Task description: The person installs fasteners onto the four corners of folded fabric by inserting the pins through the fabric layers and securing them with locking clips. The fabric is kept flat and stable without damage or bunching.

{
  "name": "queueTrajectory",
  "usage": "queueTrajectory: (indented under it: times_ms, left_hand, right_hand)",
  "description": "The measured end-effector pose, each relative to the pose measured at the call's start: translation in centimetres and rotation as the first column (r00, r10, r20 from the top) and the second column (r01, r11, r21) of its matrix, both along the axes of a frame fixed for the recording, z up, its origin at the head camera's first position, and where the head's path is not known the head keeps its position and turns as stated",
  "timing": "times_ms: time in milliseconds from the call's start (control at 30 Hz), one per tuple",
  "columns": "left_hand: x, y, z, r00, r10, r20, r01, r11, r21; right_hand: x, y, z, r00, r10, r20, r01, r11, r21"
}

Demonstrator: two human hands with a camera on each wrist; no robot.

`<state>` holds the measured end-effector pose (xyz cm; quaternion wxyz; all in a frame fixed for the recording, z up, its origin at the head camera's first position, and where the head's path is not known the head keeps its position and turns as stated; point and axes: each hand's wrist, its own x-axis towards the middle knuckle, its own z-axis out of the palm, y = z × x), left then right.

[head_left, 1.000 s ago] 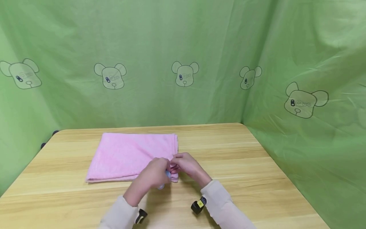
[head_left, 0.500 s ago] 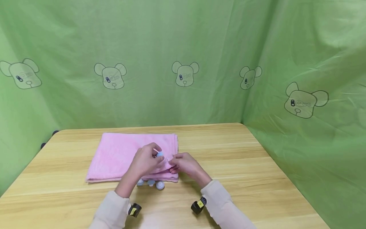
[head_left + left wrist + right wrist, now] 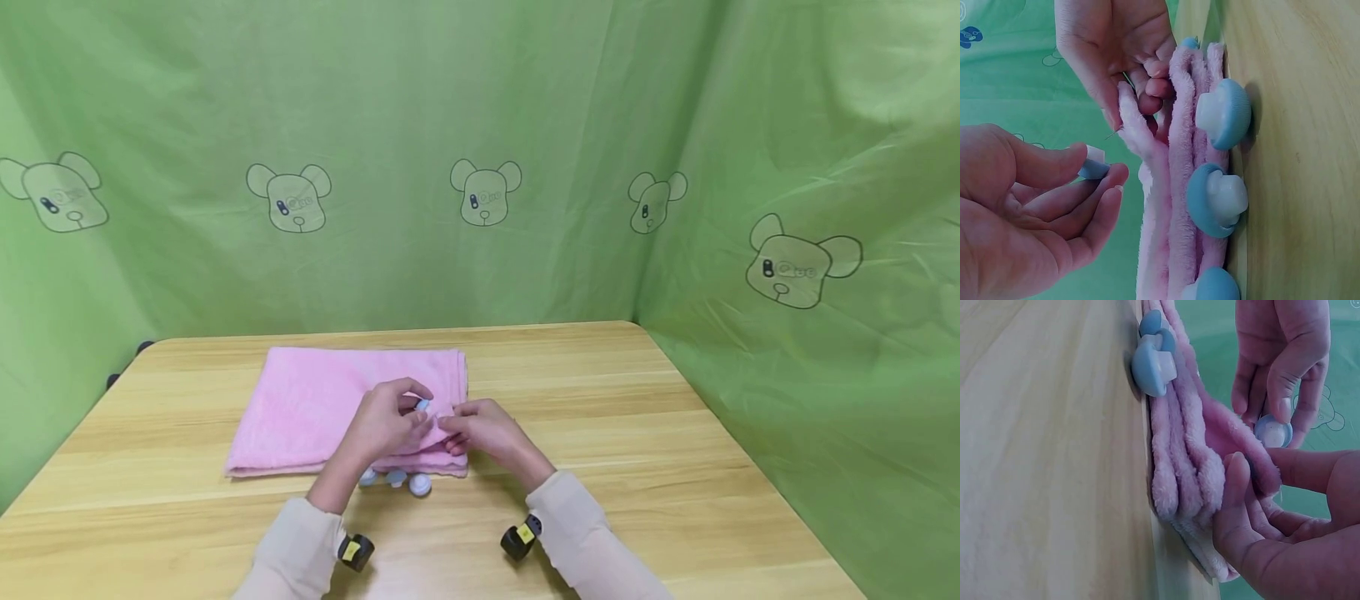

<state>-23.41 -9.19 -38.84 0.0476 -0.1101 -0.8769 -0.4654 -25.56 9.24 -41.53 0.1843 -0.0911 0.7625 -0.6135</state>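
A folded pink fleece cloth [image 3: 315, 400] lies on the table, its front right corner lifted. My left hand [image 3: 382, 421] pinches a small blue and white mushroom-shaped fastener piece [image 3: 1094, 164] between thumb and fingers, just above that corner. My right hand [image 3: 487, 429] grips the lifted top layer of the cloth. A thin needle tip [image 3: 1110, 134] pokes out of that layer towards my left hand. What my right fingers hold beneath the layer is mostly hidden. Several similar pieces lie along the front edge, including one with a ribbed blue cap [image 3: 1232, 114] and another showing its white stem [image 3: 1225, 195].
The wooden table [image 3: 637, 467] extends around the cloth, with bare wood to the right and in front. Green curtains [image 3: 390, 100] with bear outlines hang behind and at the sides. Each wrist carries a black camera [image 3: 517, 542].
My left hand has risen from the pieces at the front edge, bringing one up above the cloth corner, then shifted slightly right. My right hand stays at the corner.
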Motion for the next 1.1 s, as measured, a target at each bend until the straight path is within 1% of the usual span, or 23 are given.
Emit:
queueTrajectory:
  times_ms: [200,300,500,633,700,800,933,1100]
  left_hand:
    - [-0.11,0.18,-0.31,1.0,-0.009,0.01,0.009,1.0,0.016]
    - [-0.11,0.28,-0.41,1.0,-0.011,0.014,0.011,1.0,0.015]
    - [0.03,0.39,-0.36,1.0,-0.005,0.026,0.005,1.0,-0.002]
    - [0.11,0.45,-0.21,0.999,0.008,0.032,-0.007,1.0,-0.03]
    - [0.15,0.48,-0.17,1.0,0.009,0.025,-0.008,0.999,-0.039]
    - [0.19,0.55,-0.14,1.0,0.003,-0.007,-0.004,0.999,-0.045]
    - [0.09,0.65,-0.41,0.999,0.004,-0.049,-0.006,0.999,-0.041]
    - [-0.02,0.94,-0.86,0.996,0.012,-0.085,-0.015,0.999,-0.039]
  right_hand:
    - [-0.25,0.05,-0.33,1.0,0.011,0.011,-0.011,1.0,0.003]
    - [-0.15,0.06,-0.29,1.0,0.017,0.001,-0.017,1.0,-0.006]
    - [-0.03,-0.02,-0.16,1.0,0.009,0.004,-0.009,1.0,-0.013]
    - [-0.05,-0.02,-0.14,1.0,0.008,0.004,-0.008,1.0,-0.013]
    - [-0.07,0.01,-0.18,1.0,0.007,0.004,-0.007,1.0,-0.01]
    - [-0.1,0.02,-0.22,1.0,0.007,0.003,-0.007,1.0,-0.004]
    - [-0.11,0.02,-0.22,1.0,0.006,0.006,-0.006,1.0,-0.003]
    - [-0.01,0.12,0.01,1.0,0.01,0.015,-0.01,1.0,-0.006]
